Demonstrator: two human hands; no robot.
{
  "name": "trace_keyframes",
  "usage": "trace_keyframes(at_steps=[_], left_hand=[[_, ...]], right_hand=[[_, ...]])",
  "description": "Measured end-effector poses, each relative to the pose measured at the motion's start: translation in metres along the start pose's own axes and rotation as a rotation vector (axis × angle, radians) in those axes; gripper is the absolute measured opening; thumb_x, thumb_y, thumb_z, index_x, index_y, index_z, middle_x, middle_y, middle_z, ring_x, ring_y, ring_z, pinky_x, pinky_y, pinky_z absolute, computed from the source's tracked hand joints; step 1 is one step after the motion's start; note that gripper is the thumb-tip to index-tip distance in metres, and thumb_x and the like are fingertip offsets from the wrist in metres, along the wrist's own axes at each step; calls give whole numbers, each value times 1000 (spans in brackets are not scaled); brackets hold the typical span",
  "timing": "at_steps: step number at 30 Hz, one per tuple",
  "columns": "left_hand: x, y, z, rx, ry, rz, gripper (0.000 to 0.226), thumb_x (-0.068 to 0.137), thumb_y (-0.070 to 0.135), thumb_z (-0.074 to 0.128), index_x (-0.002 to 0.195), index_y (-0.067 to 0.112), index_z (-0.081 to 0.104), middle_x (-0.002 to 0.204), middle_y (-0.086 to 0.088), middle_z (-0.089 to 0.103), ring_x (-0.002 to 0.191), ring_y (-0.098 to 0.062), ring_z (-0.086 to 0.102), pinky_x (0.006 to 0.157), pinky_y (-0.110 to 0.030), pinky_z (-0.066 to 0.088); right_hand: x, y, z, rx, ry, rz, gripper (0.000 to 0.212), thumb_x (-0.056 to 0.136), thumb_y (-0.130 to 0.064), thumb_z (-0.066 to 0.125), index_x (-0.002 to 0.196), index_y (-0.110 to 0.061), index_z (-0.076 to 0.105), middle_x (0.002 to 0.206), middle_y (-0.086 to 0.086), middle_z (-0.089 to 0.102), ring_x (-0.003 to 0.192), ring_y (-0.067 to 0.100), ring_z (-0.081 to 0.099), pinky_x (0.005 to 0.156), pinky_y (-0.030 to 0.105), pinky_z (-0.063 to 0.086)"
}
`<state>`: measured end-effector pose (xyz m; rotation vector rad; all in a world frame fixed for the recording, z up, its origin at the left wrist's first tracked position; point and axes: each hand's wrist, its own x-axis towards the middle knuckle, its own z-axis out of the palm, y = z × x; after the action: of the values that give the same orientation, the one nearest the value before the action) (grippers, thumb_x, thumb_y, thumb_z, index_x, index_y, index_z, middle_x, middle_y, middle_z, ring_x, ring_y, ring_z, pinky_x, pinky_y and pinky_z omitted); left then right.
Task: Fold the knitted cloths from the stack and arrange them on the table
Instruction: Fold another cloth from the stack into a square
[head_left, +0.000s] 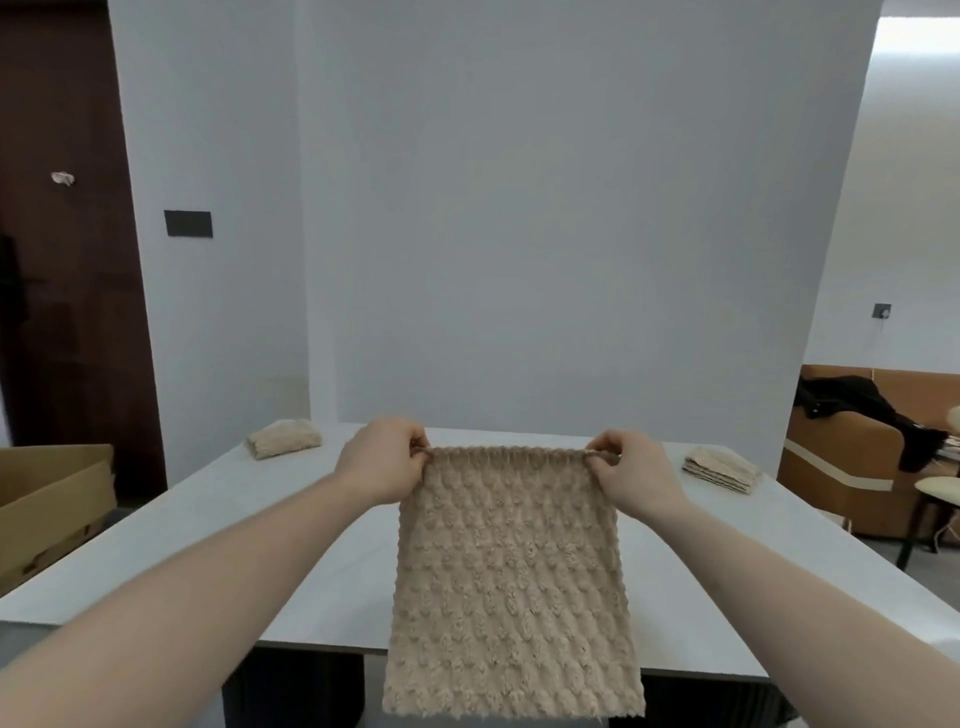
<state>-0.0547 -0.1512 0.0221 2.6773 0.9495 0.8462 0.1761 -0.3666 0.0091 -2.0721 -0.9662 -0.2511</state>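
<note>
The knitted cloth (511, 577) hangs full length in front of the person, a beige square with a bumpy, raised pattern running in diagonal rows. Its bottom edge drops below the near edge of the table (727, 597), so the lower part covers the dark space under the tabletop. Its top edge is stretched fairly straight between the two hands, held above the table's middle.

The left hand (382, 460) pinches the top left corner — fingers curled over the edge, thumb behind the fabric. The right hand (631, 475) grips the top right corner the same way, with the knuckles bent and the corner bunched between fingertips and thumb. Both bare forearms reach in from the lower corners of the view.

The table is pale grey and glossy. Toward its far left corner lies a folded cloth (284, 439), a plump beige bundle. Near the far right edge sits the stack of cloths (722, 470) — several flat layers of the same yarn, well apart from the folded one.

Left of the table stands an open cardboard box (52, 499), in front of a dark wooden door (62, 249). Behind the table is a plain white wall (545, 208). To the right, a brown sofa (831, 467) has a black garment (872, 410) draped over it.
</note>
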Motion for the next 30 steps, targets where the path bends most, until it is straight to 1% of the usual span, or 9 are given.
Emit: trace_keyframes(at_steps=[2,4,9,13,16,20,23,26,30], left_hand=[[6,-2,24,-32,-57,-45,15,96,24,57,96,27,72,97,6,72,86,-18,64,72,-30,52],[12,-3,44,-68,-96,-95,17,95,19,55,97,23,71,100,2,72,87,-20,63,70,-29,48],[27,-6,78,-157,-98,-198,17,95,17,57,99,20,73,100,-2,71,90,-23,63,71,-28,45],[34,-12,94,-109,-128,-157,17,96,12,54,94,18,70,101,-4,71,89,-23,60,72,-28,43],[34,-17,102,-68,-157,-129,18,95,12,54,89,21,67,100,-4,73,93,-25,64,72,-27,43],[46,-18,100,-102,-140,-154,17,97,17,57,94,15,74,93,-5,71,86,-24,62,72,-27,45],[53,-19,93,-142,-98,-148,17,97,20,59,100,17,75,98,-3,72,91,-24,65,78,-29,51],[47,-20,90,-160,-65,-125,15,97,22,61,100,18,75,97,0,73,94,-23,66,81,-31,54],[23,-23,87,-166,-74,-69,11,96,23,63,95,22,74,95,5,72,94,-17,66,82,-31,53]], right_hand=[[5,14,16,-28,-12,30,11,92,-19,64,86,-27,70,91,-5,72,92,17,67,80,29,51],[9,25,31,-57,-37,67,13,92,-17,62,89,-24,71,92,-3,72,92,19,67,79,30,52],[21,41,55,-92,-82,89,15,92,-12,58,91,-23,68,93,-3,69,90,19,64,74,28,46],[24,56,71,-141,-106,87,18,91,-8,52,94,-21,65,95,-1,67,89,21,61,69,29,43],[23,64,81,-181,-128,82,19,92,-8,51,99,-18,65,98,2,67,87,21,58,69,29,42],[32,61,81,-138,-72,78,18,92,-9,52,98,-19,66,99,1,69,91,21,62,74,30,46],[37,55,76,-111,-23,40,19,91,-8,53,96,-20,67,96,-3,69,92,19,63,76,30,46],[32,52,70,-136,-20,-16,20,91,-7,52,95,-20,66,93,-5,66,89,17,61,75,28,43],[16,55,62,-144,-51,-41,20,91,-8,53,94,-22,67,90,-7,67,87,15,63,73,27,45]])
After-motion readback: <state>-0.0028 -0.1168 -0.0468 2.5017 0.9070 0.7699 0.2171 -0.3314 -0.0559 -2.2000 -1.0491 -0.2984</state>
